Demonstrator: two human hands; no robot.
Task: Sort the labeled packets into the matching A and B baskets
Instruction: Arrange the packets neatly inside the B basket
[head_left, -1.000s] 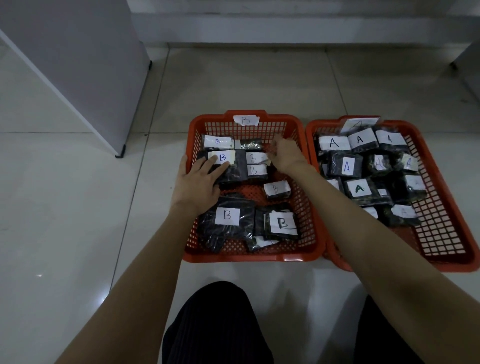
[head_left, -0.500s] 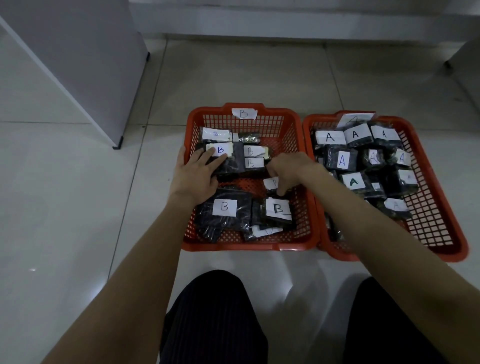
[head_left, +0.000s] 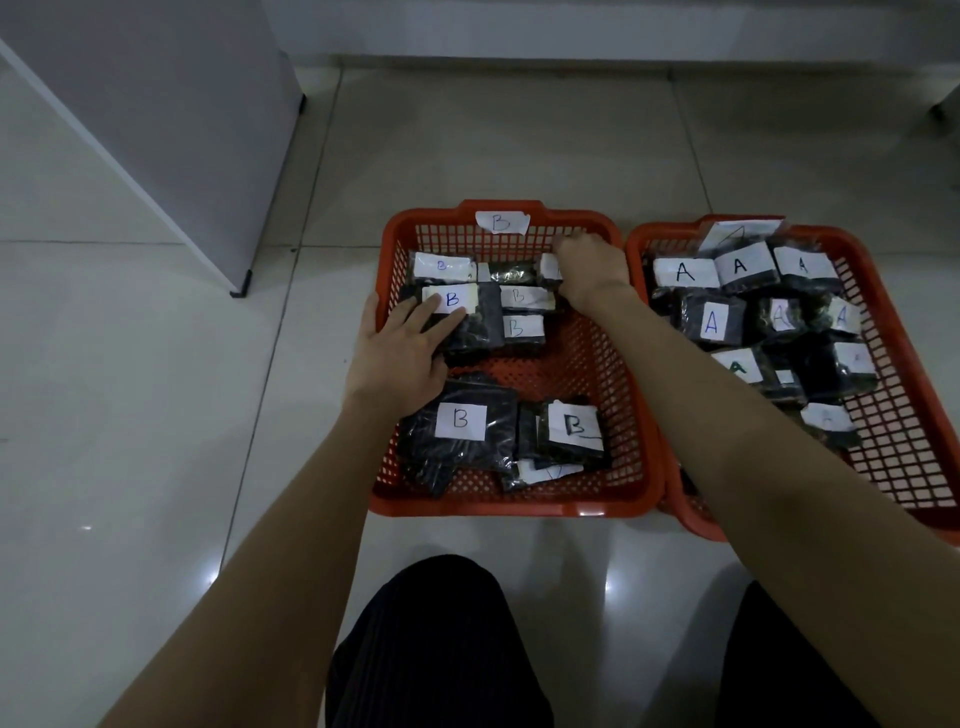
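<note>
Packets (head_left: 470, 322) already fill the B basket (head_left: 597, 395); the left hand (head_left: 402, 353) lies spread on one, the right hand (head_left: 587, 267) pinches a small packet (head_left: 549, 266) at the far wall. Crowding could tip it onto neighbours. Half a second ago that hand was mid-basket

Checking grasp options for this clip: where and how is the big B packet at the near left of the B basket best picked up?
The big B packet lies flat, label up, near the B basket front wall. Probably best pinched from above across its right edge, which rides raised over the neighbouring B packet; its left side is tight to the wall.
</note>
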